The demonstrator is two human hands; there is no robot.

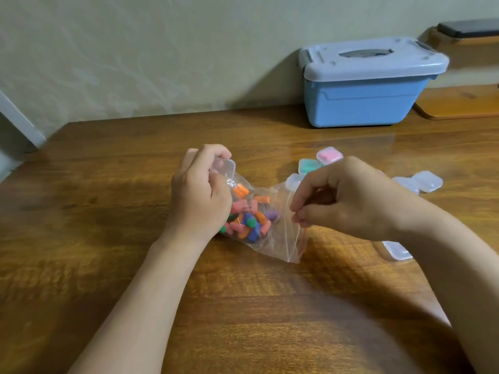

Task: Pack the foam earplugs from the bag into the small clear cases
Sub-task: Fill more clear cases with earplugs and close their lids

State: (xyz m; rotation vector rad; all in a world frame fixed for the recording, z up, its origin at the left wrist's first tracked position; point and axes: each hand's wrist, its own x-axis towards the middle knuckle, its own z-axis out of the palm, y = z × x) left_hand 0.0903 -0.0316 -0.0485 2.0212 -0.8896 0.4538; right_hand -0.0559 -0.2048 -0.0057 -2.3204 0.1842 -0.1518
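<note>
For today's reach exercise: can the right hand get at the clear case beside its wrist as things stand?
Probably, once freed: the right hand pinches the edge of the bag, so it must let go first. The clear case lies loose on the table nearby.

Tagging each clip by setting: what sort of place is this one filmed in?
Probably a room at home, not a workshop: a varnished wooden table against a pale patterned wall, a blue lidded storage box at the back, and wooden ledges beside it.

Pale patterned wall (pixel 162 49), glossy wooden table (pixel 108 190) — perhaps shelving (pixel 459 102) at right
</note>
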